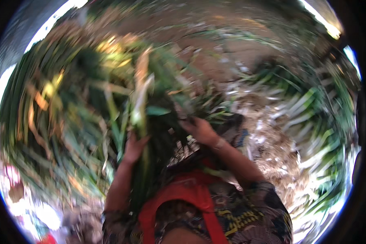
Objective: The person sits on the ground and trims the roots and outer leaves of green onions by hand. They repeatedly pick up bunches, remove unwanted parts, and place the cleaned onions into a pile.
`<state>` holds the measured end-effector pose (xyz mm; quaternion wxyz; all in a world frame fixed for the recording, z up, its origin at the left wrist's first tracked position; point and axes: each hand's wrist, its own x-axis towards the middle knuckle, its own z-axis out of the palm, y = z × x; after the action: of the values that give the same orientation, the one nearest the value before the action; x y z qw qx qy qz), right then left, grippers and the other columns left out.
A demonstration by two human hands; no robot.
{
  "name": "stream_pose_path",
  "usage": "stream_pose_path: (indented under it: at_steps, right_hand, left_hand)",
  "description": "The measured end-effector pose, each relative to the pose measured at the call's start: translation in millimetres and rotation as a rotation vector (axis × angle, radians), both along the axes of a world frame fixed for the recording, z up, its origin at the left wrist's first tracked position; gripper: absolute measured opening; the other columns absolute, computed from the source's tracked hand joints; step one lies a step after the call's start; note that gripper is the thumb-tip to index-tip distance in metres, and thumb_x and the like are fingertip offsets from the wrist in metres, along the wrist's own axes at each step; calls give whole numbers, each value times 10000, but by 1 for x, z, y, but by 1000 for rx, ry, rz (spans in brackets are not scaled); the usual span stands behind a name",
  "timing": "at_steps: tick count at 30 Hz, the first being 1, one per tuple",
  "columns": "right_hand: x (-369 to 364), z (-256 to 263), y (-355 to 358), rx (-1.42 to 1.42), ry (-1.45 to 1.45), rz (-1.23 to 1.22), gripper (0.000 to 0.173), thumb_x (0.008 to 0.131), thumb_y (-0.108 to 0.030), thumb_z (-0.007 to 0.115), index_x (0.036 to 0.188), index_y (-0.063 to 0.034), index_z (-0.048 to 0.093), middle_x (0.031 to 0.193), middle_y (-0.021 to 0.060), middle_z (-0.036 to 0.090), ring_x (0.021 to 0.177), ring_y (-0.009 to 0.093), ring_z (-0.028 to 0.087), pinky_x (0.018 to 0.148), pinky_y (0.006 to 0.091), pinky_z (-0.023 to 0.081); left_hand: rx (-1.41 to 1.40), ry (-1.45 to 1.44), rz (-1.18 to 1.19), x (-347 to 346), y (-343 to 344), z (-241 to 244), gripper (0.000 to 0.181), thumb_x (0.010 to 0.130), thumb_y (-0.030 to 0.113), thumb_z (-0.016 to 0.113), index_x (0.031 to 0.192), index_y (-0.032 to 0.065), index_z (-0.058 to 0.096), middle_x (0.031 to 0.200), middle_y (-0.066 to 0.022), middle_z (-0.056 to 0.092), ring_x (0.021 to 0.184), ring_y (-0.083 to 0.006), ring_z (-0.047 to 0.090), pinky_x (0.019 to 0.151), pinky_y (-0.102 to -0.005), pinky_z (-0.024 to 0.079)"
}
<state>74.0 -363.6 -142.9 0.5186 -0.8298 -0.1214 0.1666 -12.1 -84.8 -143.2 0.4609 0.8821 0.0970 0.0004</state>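
Note:
Blur runs through the whole view. My left hand grips the lower part of a leek-like stalk, pale in the middle with a dry tan leaf at its far end. To the right, the fingers of my right hand curl around a narrow dark tool, perhaps a knife; its exact shape is smeared. Long green leaves hang below my left hand against my front. A large heap of leafy stalks, with some yellowed and dry leaves, lies left of and beyond my left hand.
On the right, several trimmed leeks lie in a curved row, white ends inward. Beside them is a litter of roots and peelings. Brown ground with scattered leaf scraps shows beyond. A red apron covers my front.

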Motion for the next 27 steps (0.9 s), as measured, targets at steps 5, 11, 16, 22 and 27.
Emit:
stream_pose_path:
  at_steps: [5,11,16,22,27]
  right_hand:
    - [-91,74,-1,-23,-347,361,372,897,-285,585,1023,64,570,878,278,624,859,434,608,707,452,484]
    - [-32,64,49,-143,-377,183,273,891,-234,606,887,29,533,813,268,580,811,475,550,662,461,456]
    - [-53,80,49,-107,-348,360,244,894,-211,599,905,30,559,837,286,588,788,476,576,659,435,477]
    - [29,58,98,-342,-565,149,366,878,-319,597,858,46,571,783,261,626,751,454,612,665,488,509]
    - [3,74,86,-348,-505,258,348,871,-294,617,860,50,565,807,277,623,801,441,621,726,499,501]
  left_hand:
    - [-303,-23,71,3,-8,7,766,792,238,735,1355,-74,320,1299,-185,484,1203,-244,448,1029,-328,341]
    - [-365,40,162,-5,-3,7,689,772,262,752,1264,-68,400,1121,-162,563,1026,-214,528,926,-320,415]
    - [-514,21,149,-10,0,5,722,765,297,765,1269,-95,428,1190,-196,558,1078,-225,533,954,-320,407]
    - [-371,44,178,-10,-1,14,780,766,291,778,1307,-111,385,1232,-212,539,1127,-242,521,994,-320,388]
    - [-352,74,170,-15,-2,36,785,770,324,770,1305,-108,392,1242,-227,535,1151,-261,522,1011,-335,383]
